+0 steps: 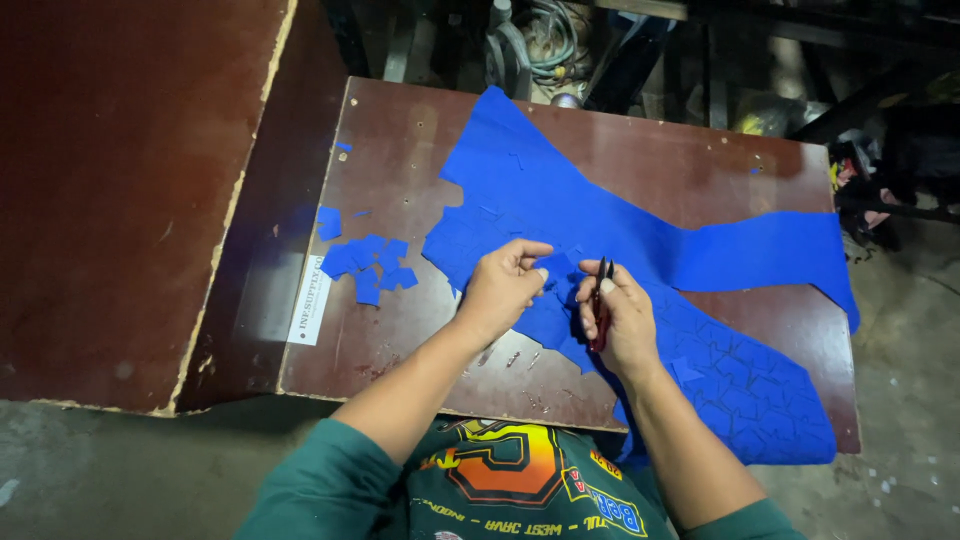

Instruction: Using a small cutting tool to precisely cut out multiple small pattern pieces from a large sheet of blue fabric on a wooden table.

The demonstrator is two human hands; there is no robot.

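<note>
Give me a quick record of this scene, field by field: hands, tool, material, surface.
Left hand: left hand pinches the blue sheet
Right hand: right hand holds small red-handled snips, blades at the sheet
Material: sheet scored with small cut outlines
Cut pieces: small blue pieces lying left of the sheet
Surface: dark brown wooden table

Spread across the table (400,340): a fabric sheet (560,200), running from far centre to near right corner. Left of the sheet, a cluster of cut pieces (368,265). Over the sheet's near edge, left hand (500,285) beside right hand (620,315), snips (601,300) in the latter.
</note>
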